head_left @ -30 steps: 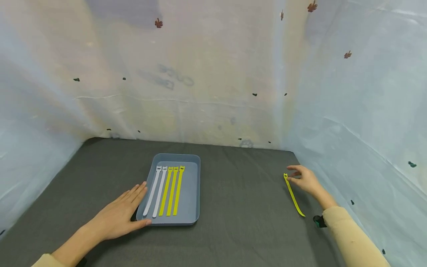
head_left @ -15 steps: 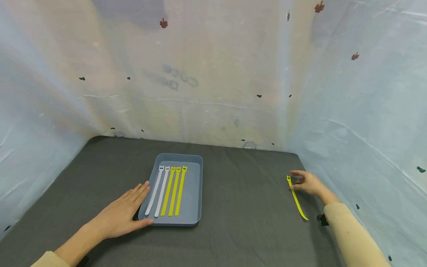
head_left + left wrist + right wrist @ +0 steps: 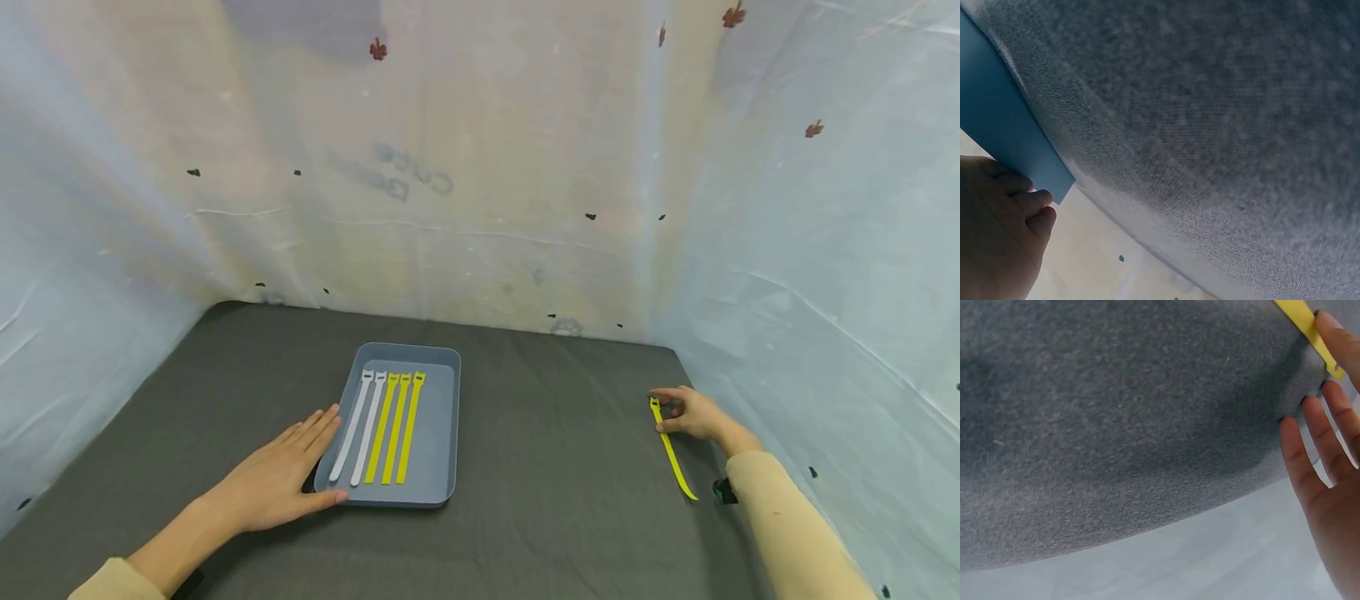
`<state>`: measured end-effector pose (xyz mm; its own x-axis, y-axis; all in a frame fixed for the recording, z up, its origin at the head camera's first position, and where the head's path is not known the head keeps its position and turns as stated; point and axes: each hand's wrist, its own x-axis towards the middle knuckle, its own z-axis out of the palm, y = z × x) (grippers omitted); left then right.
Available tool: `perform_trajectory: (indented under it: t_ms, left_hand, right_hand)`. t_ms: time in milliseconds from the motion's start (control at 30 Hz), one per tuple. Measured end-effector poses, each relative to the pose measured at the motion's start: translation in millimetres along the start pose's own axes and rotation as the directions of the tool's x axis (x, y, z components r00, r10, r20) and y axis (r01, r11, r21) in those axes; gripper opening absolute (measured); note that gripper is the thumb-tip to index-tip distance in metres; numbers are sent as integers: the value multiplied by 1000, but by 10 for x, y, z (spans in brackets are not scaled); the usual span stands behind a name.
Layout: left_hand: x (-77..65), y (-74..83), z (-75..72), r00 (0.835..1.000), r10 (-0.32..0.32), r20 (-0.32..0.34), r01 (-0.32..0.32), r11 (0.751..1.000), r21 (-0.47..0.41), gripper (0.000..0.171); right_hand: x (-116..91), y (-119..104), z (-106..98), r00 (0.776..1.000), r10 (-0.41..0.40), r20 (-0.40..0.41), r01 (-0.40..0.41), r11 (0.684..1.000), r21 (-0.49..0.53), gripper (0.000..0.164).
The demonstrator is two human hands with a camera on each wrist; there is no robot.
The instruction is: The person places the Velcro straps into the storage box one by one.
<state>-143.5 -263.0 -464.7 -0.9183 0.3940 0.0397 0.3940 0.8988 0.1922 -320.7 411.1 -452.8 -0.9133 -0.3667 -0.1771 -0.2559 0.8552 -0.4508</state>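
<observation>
My left hand [image 3: 279, 477] lies spread along the left side of a shallow blue-grey tray [image 3: 452, 429], fingers straight on its rim and thumb at the near-left corner. Inside the tray, two white hook-and-loop cable ties [image 3: 351, 427] and three yellow cable ties [image 3: 408, 427] lie side by side, slotted heads at the far end. Over at the right, my right hand [image 3: 701, 415] is at the head of a single yellow cable tie [image 3: 677, 458] on the cloth. Its thumb [image 3: 1335, 337] touches the strap, set apart from the index finger; the other fingertips reach down to the cloth.
A dark grey cloth [image 3: 540, 467] covers the table. Pale plastic sheeting [image 3: 465, 167] rises behind it, and another sheet [image 3: 847, 350] stands close beside the right forearm.
My right hand has shifted slightly nearer along the yellow cable tie, its thumb moving down from the head. My left hand stays on the tray. The whole head view has drifted slightly.
</observation>
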Motion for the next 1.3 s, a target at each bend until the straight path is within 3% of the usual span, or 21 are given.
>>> perform_trajectory:
  t_ms: [500, 1100, 1300]
  left_hand:
    - [12, 6, -6, 1000, -4, 2, 4, 1000, 15, 111]
    - [18, 3, -16, 1000, -14, 15, 14, 1000, 12, 112]
    - [24, 2, -5, 1000, -15, 13, 14, 1000, 14, 112]
  right_hand:
    - [34, 10, 6, 1000, -16, -11, 16, 1000, 10, 55]
    - [-48, -59, 129, 992, 29, -119, -19, 997, 80, 46]
    - [-77, -60, 163, 986, 85, -140, -68, 990, 122, 40]
